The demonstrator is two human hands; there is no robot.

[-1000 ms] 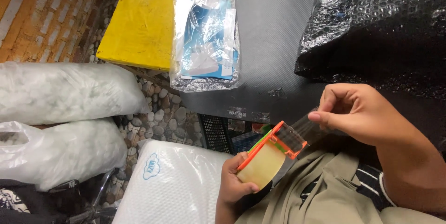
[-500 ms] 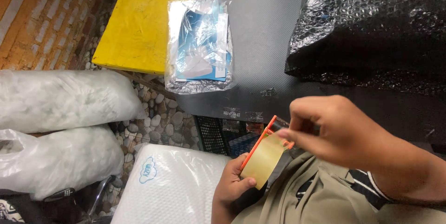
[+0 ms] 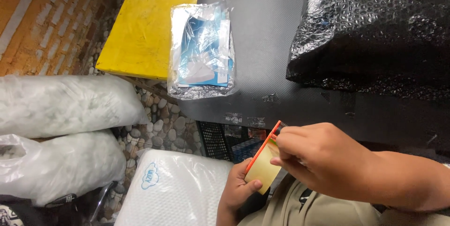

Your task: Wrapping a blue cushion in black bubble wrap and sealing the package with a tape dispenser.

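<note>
Right now my left hand (image 3: 239, 191) is curled under the orange tape dispenser (image 3: 263, 162), thumb pressed against the yellowish roll of tape, gripping it low over my lap, just off the near edge of the dark grey table (image 3: 267, 24). My right hand (image 3: 318, 160) has come in from the right and covers the dispenser's upper end, fingers bunched together and pinching at something there — most likely the loose tape end near the cutter, though my own knuckles hide it, so I cannot tell for sure.

On the table ahead lies a clear plastic packet (image 3: 202, 50) with blue-and-white contents, touching the edge of a yellow board (image 3: 145, 24); a big black bubble-wrap bundle (image 3: 375, 29) sits at the far right. Below the table are pebbles, white plastic sacks (image 3: 61, 106), a white foam-wrapped cushion (image 3: 173, 191) and a black crate (image 3: 218, 139).

What could go wrong, as I judge it: my fingertips are close to the toothed blade, so a quick pull could nick them. The tape end could also slip back and stick flat to the roll, or fold onto itself. And my left grip is only at the bottom — a hard tug might twist the dispenser loose toward the pebbles.
</note>
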